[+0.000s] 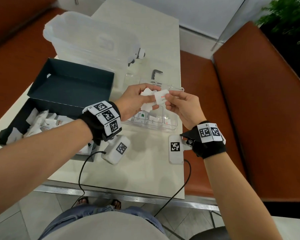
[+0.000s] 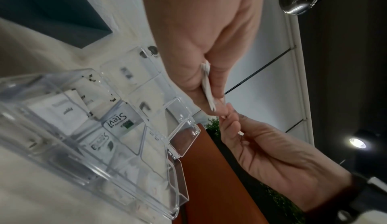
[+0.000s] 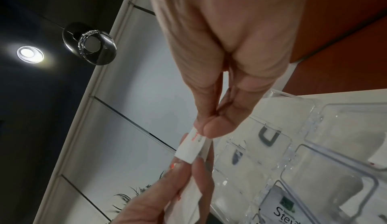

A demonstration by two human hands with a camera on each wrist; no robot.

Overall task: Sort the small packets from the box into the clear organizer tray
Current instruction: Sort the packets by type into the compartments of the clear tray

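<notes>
My left hand [image 1: 142, 99] grips a bunch of small white packets [image 1: 146, 106] above the clear organizer tray [image 1: 170, 129]. Thumb and fingers of my right hand [image 1: 173, 101] pinch one white packet with red print [image 1: 161, 97], which still touches the left hand's bunch. In the right wrist view that packet [image 3: 191, 148] sits between both hands' fingertips. The left wrist view shows the packets edge-on [image 2: 208, 88] in the left hand. The tray [image 2: 178, 146] holds a green-marked Stevia packet [image 2: 121, 121] and other white ones in its near compartments. The dark box [image 1: 16, 125] at left holds many more packets [image 1: 42, 122].
The box's dark lid [image 1: 73, 80] lies open behind it. A large translucent tub [image 1: 87, 37] stands at the table's back. A small dark angled part [image 1: 155, 73] lies beyond the tray. Orange benches [image 1: 258, 110] flank the table. Cables [image 1: 81, 170] hang from both wrists.
</notes>
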